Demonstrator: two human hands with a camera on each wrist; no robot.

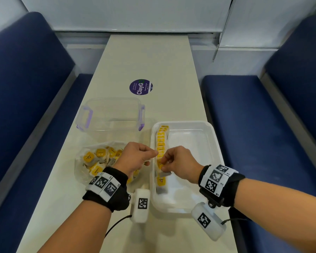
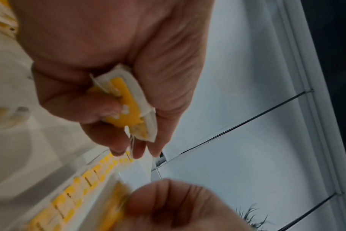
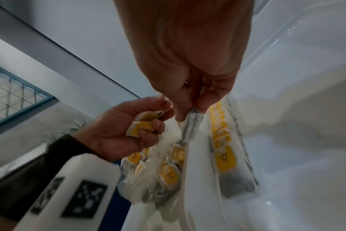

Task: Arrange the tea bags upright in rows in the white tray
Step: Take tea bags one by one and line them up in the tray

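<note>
A white tray (image 1: 206, 161) lies at the right of the table, with a row of upright yellow-tagged tea bags (image 1: 161, 143) along its left wall. My right hand (image 1: 173, 161) hovers over that row and pinches one tea bag (image 3: 192, 125) by its top edge. My left hand (image 1: 138, 157) is just left of the tray rim, its fingers curled round a small bunch of tea bags (image 2: 130, 107). In the right wrist view the left hand (image 3: 128, 125) shows the yellow tags in its grip. A clear bag of loose tea bags (image 1: 97, 159) lies under the left wrist.
A clear plastic box with purple clips (image 1: 111, 114) stands behind the loose bags. A purple round sticker (image 1: 140, 87) is on the table further back. Blue benches (image 1: 263, 125) flank the narrow table on both sides.
</note>
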